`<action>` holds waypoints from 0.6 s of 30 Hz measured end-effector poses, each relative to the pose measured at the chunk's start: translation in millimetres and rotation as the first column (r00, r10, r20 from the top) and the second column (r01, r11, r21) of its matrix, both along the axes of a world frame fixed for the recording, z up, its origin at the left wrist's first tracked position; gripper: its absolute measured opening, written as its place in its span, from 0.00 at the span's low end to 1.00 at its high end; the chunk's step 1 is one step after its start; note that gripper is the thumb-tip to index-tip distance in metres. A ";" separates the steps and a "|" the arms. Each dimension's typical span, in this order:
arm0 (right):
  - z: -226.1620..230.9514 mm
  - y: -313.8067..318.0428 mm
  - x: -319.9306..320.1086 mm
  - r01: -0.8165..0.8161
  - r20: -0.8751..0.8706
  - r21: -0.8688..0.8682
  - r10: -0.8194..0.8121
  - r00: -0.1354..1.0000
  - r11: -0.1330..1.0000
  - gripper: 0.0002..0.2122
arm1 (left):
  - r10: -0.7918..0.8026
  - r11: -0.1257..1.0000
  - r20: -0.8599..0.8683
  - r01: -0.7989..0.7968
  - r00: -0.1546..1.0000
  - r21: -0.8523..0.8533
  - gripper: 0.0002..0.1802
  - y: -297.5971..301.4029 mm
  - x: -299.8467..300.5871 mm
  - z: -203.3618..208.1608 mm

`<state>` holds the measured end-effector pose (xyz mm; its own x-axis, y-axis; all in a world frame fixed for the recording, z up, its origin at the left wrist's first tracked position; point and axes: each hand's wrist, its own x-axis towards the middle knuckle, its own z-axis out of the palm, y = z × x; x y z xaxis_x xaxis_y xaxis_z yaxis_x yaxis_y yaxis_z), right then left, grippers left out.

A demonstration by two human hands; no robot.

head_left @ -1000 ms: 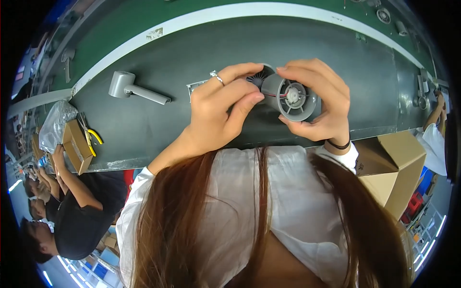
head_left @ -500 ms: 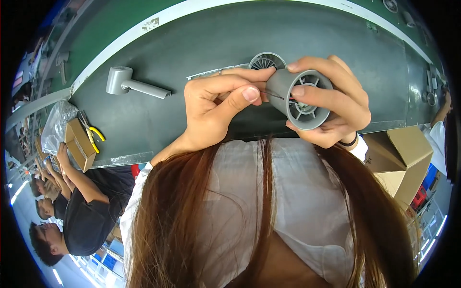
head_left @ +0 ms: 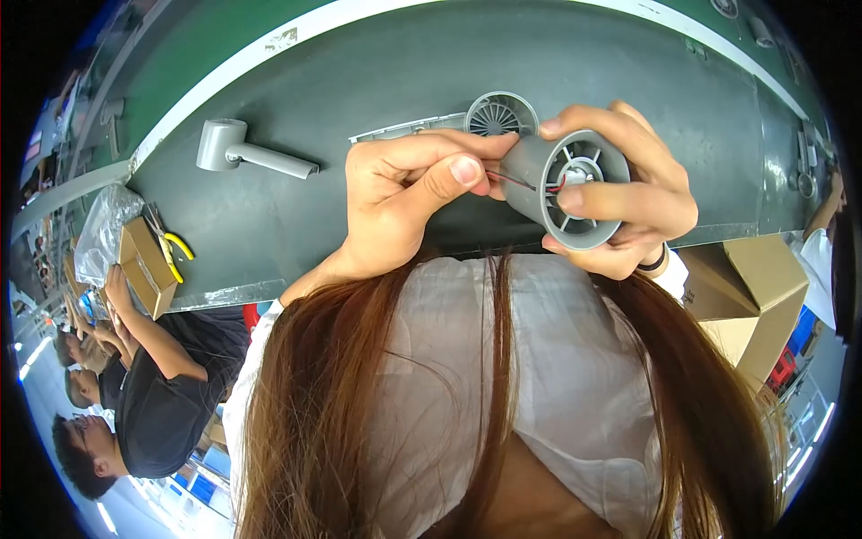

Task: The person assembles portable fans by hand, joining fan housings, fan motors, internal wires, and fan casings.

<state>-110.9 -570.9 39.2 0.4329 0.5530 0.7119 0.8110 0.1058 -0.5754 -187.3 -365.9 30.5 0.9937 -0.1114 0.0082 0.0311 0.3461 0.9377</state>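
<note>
A grey cylindrical fan housing [head_left: 529, 160] hangs over the dark bench, its open spoked end tilted toward me. My right hand [head_left: 660, 184] is closed round its far and right sides, with one finger laid across the front opening by the spokes. Thin red and dark wires [head_left: 514, 181] run out from the housing's side. Between thumb and forefinger, my left hand [head_left: 391, 198] pinches these wires; their ends are hidden in the fingers. Just behind lies a grey half-shell [head_left: 431, 124] with a round slotted grille, partly covered by my left hand and the housing.
A grey T-shaped shell [head_left: 224, 145] with a handle lies on the bench at left. Yellow-handled pliers [head_left: 178, 245], a small cardboard box [head_left: 146, 267] and a clear plastic bag [head_left: 106, 234] sit beside a co-worker [head_left: 166, 395]. An open carton [head_left: 759, 310] stands at lower right.
The housing has turned slightly, showing more of its spoked inside and the red wire. My right finger has slid lower across the opening. My left hand keeps its pinch.
</note>
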 end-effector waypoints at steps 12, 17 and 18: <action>0.5 0.8 -3.8 0.056 0.135 0.008 -0.057 0.989 0.998 0.21 | -0.034 0.999 0.002 0.034 0.999 0.000 0.11 3.4 -1.4 2.1; 1.8 0.4 -4.3 0.075 0.161 -0.008 -0.073 0.984 0.997 0.22 | -0.033 0.999 0.004 0.033 0.999 -0.010 0.10 3.2 -2.3 4.0; -0.1 0.6 -2.7 0.069 0.175 0.006 -0.069 0.982 0.998 0.22 | -0.050 0.998 0.021 0.049 0.999 0.041 0.12 5.2 -2.4 4.0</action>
